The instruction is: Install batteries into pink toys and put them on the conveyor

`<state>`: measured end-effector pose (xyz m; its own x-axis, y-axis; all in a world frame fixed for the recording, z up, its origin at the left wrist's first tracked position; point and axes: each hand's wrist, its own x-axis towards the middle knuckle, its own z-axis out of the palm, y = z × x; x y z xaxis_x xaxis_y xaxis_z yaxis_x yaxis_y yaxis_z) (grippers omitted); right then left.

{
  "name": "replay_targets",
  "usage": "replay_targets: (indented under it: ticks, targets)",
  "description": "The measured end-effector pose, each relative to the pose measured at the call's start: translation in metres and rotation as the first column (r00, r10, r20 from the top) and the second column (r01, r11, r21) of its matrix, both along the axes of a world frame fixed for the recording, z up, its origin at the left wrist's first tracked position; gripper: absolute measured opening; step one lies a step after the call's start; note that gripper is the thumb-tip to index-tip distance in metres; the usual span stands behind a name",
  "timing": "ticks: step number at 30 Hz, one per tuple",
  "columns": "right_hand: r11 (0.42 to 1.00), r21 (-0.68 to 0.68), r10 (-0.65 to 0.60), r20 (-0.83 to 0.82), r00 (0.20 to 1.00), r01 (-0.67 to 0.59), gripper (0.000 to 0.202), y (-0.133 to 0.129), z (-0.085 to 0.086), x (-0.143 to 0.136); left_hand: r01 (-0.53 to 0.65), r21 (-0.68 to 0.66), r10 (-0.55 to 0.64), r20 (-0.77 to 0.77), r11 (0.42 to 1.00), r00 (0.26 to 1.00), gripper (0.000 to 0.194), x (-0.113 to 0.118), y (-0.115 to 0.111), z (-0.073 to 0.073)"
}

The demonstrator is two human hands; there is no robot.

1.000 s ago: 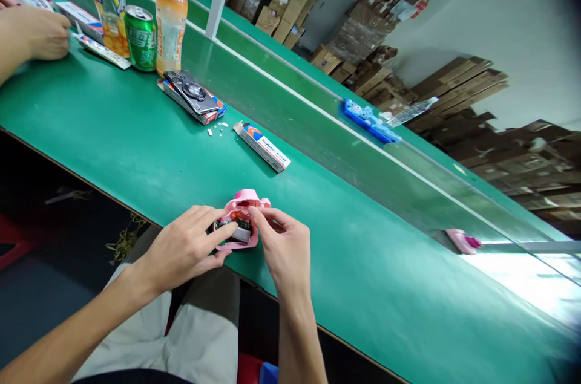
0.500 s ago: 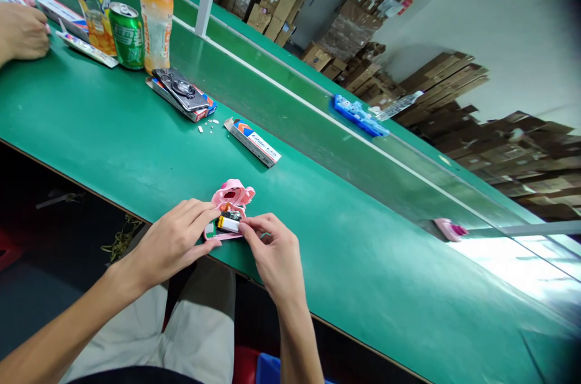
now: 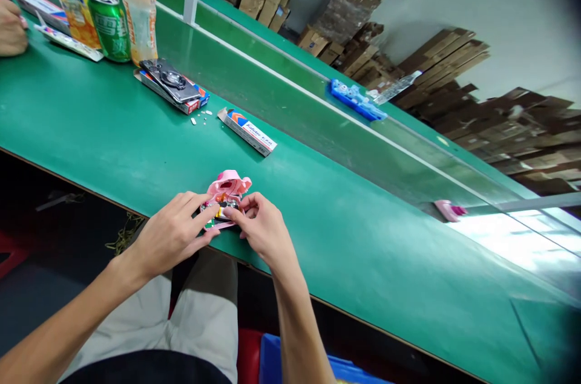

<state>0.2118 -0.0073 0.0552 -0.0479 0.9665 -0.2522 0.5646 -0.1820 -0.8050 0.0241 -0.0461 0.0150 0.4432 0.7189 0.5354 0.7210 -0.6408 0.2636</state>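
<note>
A small pink plastic toy casing (image 3: 229, 181) lies opened at the near edge of the green table, with electronics inside. Within it I see a green circuit board (image 3: 209, 224) and a battery (image 3: 221, 212) with a yellow end, partly covered by fingers. My left hand (image 3: 175, 228) grips the casing's left side, thumb at the bottom edge and fingers over the inside. My right hand (image 3: 261, 224) is closed at the right side, its thumb pressing on the battery and its other fingers curled at the casing's edge.
Beyond the hands lie a narrow carton (image 3: 249, 133), white crumbs (image 3: 202, 117) and a phone (image 3: 171, 81) on another carton. Farther left stand a green can (image 3: 109, 26) and bottles (image 3: 138, 6), near another person's hand (image 3: 11, 27). A blue tray (image 3: 356, 100) rests across the divider.
My right thumb has moved left onto the battery, covering more of it. The view has shifted a little, so the tabletop things appear higher and farther left.
</note>
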Motion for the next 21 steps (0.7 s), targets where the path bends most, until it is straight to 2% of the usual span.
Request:
replay_targets:
  ticks: [3,6,10,12,14,17,19,21]
  targets:
    - [0.997,-0.059,0.041,-0.061,0.997,-0.045,0.030,-0.004,-0.001,0.004,0.006,0.015,-0.005,-0.035,1.000,0.999,0.034,-0.001,-0.001,0.000]
    - [0.993,-0.061,0.100,-0.043,0.994,-0.102,0.034,0.000,0.006,0.017,0.007,0.012,-0.007,-0.029,1.000,1.000,0.030,-0.001,-0.003,-0.002]
    - [0.992,0.040,0.114,0.154,0.981,-0.122,0.039,0.037,0.039,0.026,-0.003,0.015,0.003,-0.002,1.000,1.000,0.035,-0.001,-0.002,-0.008]
    - [0.979,-0.016,0.199,0.262,0.944,-0.202,0.042,0.066,0.060,0.015,0.005,0.010,-0.005,0.030,1.000,1.000,0.040,-0.002,-0.001,-0.010]
    - [0.924,-0.221,0.373,0.344,0.862,-0.311,0.046,0.094,0.078,-0.007,0.014,0.003,-0.014,0.054,1.000,0.998,0.039,-0.003,-0.001,-0.011]
    - [0.764,-0.536,0.606,0.406,0.684,-0.358,0.051,0.122,0.090,-0.045,0.013,0.019,-0.013,0.017,1.000,1.000,0.029,-0.004,-0.002,-0.011]
    - [0.686,-0.641,0.693,0.432,0.578,-0.344,0.051,0.128,0.092,-0.066,0.007,0.046,-0.006,-0.013,0.999,1.000,0.028,-0.003,-0.003,-0.011]
    - [0.641,-0.688,0.744,0.447,0.498,-0.340,0.048,0.127,0.092,-0.079,0.004,0.084,-0.002,-0.025,0.996,1.000,0.030,-0.001,-0.003,-0.012]
